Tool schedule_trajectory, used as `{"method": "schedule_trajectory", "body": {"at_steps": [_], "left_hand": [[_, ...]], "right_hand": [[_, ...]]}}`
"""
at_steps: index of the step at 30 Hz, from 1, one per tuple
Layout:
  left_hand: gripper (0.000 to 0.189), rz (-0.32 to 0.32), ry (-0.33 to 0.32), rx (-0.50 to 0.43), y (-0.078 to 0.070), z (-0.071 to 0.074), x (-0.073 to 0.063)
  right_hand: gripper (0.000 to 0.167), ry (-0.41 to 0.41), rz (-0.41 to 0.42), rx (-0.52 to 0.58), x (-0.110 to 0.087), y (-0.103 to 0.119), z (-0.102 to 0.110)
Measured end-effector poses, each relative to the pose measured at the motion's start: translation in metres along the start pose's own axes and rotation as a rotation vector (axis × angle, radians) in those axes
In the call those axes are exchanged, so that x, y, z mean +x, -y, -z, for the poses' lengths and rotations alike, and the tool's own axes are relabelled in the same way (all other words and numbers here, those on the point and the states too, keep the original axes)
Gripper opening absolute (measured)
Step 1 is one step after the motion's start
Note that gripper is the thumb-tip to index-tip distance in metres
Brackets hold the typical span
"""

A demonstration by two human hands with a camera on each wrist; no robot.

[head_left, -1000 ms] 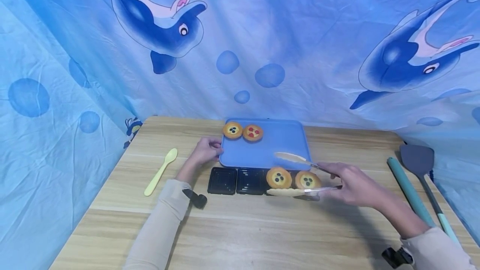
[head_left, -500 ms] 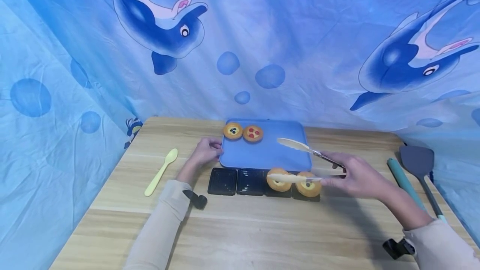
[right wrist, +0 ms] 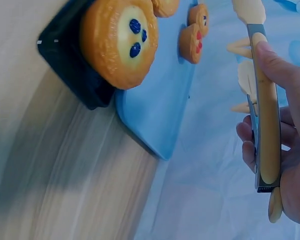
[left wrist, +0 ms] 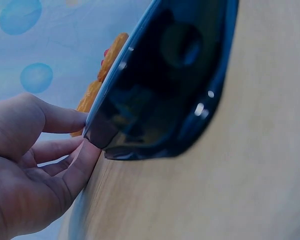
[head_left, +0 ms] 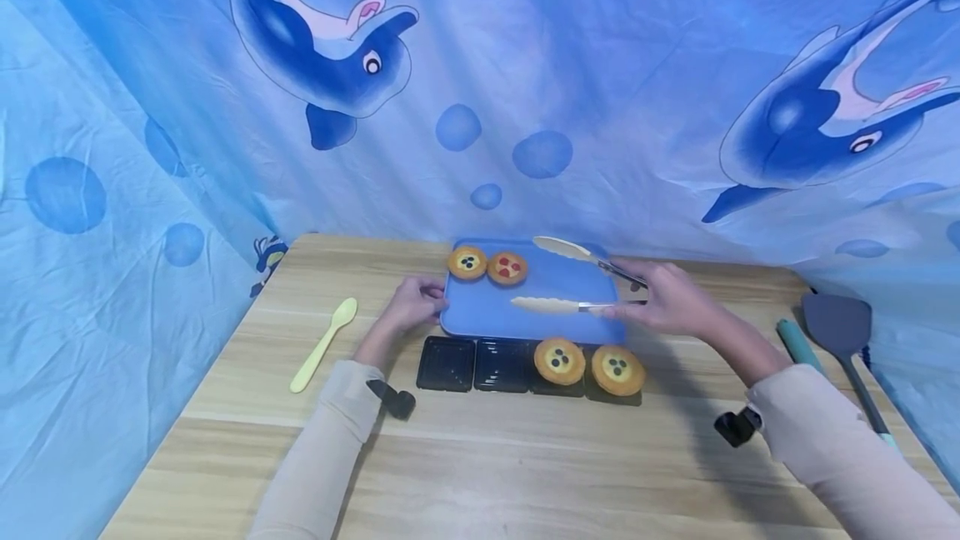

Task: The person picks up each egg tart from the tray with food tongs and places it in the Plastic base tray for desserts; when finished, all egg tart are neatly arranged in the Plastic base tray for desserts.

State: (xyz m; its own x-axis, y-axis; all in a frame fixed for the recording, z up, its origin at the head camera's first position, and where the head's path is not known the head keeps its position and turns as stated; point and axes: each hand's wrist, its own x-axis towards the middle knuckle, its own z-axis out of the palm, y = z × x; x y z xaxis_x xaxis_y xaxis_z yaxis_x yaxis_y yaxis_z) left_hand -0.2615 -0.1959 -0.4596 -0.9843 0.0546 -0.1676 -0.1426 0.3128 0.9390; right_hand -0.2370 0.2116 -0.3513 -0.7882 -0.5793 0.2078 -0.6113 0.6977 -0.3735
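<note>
My left hand pinches the left rim of a blue tray, thumb above and fingers against its edge in the left wrist view. My right hand grips a pair of tongs above the tray, their two cream tips spread apart with nothing between them. On the tray's far left corner sit a blueberry tart and a red-berry tart. In front, a row of black square moulds carries two more blueberry tarts on its right half; the two left moulds hold nothing.
A yellow spoon lies left of my left arm. At the right edge are a teal-handled tool, partly behind my sleeve, and a grey spatula. A blue dolphin-print curtain hangs right behind the wooden table.
My right hand has lifted the tongs away from the blueberry tarts in the moulds and moved them back and left over the tray. The left hand stays on the tray's rim.
</note>
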Motion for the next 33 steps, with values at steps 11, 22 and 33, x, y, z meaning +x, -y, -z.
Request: {"method": "schedule_trajectory", "body": {"at_steps": [11, 22, 33], "left_hand": [[0.041, -0.014, 0.007, -0.003, 0.003, -0.001, 0.001], [0.041, -0.016, 0.011, 0.012, 0.000, -0.001, -0.002], [0.041, -0.015, 0.016, -0.007, 0.001, -0.001, 0.002]], "right_hand": [[0.083, 0.062, -0.047, 0.059, 0.042, -0.009, -0.026], [0.082, 0.093, -0.077, 0.094, 0.060, -0.018, -0.050], [0.070, 0.076, -0.112, 0.035, 0.067, -0.022, -0.063]]}}
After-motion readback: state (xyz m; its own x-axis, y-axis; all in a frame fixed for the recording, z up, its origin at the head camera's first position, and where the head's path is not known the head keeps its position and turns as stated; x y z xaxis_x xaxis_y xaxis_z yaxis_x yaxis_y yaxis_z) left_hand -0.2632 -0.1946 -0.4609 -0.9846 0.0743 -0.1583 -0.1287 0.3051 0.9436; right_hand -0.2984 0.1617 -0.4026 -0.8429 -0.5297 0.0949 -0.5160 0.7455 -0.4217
